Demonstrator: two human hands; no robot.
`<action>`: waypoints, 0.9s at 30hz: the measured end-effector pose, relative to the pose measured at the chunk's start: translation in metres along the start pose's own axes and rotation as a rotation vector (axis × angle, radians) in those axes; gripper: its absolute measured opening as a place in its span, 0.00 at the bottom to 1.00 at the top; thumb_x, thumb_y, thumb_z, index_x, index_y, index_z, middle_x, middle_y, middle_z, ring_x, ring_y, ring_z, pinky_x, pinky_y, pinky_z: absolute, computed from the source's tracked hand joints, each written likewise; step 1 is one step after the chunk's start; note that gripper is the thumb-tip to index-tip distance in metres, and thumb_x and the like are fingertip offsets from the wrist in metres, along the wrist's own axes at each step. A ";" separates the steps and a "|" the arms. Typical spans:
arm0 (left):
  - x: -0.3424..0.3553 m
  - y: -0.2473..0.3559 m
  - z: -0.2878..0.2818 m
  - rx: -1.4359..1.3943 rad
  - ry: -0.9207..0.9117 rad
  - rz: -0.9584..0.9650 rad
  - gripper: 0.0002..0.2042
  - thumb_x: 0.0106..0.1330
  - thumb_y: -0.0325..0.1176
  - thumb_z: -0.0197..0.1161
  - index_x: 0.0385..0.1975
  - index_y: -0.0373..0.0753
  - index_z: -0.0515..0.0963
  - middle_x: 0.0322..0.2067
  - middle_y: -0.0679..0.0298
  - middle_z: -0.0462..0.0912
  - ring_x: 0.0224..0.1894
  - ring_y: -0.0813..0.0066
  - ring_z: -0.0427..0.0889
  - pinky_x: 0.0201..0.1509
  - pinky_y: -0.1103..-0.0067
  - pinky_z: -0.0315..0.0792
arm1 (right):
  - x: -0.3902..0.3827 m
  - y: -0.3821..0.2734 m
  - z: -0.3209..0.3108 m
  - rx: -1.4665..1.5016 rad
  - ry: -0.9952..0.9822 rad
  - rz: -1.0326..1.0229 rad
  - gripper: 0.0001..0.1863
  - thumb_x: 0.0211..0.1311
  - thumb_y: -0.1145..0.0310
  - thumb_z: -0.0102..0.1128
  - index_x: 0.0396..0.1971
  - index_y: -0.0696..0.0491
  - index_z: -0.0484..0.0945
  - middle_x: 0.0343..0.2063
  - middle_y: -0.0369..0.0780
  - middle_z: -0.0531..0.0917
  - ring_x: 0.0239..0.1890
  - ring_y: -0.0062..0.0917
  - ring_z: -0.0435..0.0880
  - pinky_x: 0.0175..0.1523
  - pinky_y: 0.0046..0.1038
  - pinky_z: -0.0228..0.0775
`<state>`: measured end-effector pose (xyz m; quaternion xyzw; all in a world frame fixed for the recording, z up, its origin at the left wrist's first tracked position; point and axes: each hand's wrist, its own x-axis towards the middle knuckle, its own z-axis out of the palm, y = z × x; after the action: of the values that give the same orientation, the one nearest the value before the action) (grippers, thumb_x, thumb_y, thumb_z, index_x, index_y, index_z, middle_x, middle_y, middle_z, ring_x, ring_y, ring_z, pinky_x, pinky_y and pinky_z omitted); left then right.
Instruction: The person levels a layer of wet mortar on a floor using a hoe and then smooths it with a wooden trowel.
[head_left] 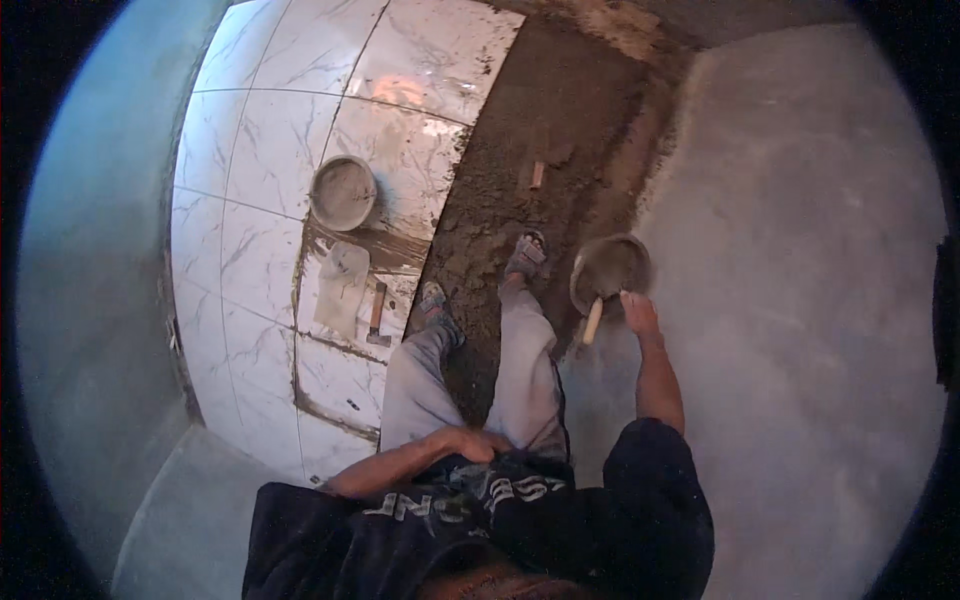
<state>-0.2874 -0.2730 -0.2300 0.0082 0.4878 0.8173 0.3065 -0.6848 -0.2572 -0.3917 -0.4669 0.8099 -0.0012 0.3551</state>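
My right hand (639, 312) is closed on the near right rim of a round basin (580, 284) with grey-brown mortar in it. A tool with a pale wooden handle (593, 322) leans out over the basin's near edge; its head is hidden in the basin. Whether the basin is lifted or rests on the floor, I cannot tell. My left hand (472, 443) lies against the top of my trousers, its fingers mostly hidden. Between the marble-look tiles (275, 150) on the left and the grey wall on the right, my sandalled feet are beside and on damp mortar (490, 200).
On the tiles stand a second round basin of mortar (343, 193), a crumpled translucent bag (342, 288) and a hammer (378, 312). A small reddish-brown block (538, 175) lies on the mortar bed. Grey plastered walls (800, 250) rise on both sides.
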 end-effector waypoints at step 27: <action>0.012 -0.317 -0.491 0.282 1.624 -0.349 0.32 0.50 0.40 0.65 0.53 0.32 0.60 0.49 0.46 0.67 0.52 0.54 0.67 0.53 0.68 0.63 | 0.426 -0.016 0.240 -0.284 0.146 -0.391 0.22 0.59 0.61 0.46 0.50 0.60 0.66 0.49 0.53 0.68 0.52 0.48 0.66 0.53 0.41 0.61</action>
<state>-0.2938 -0.5495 -0.7454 -0.6195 0.6487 0.4416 -0.0216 -0.6668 -0.5095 -0.8101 -0.6585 0.7197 0.0101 0.2197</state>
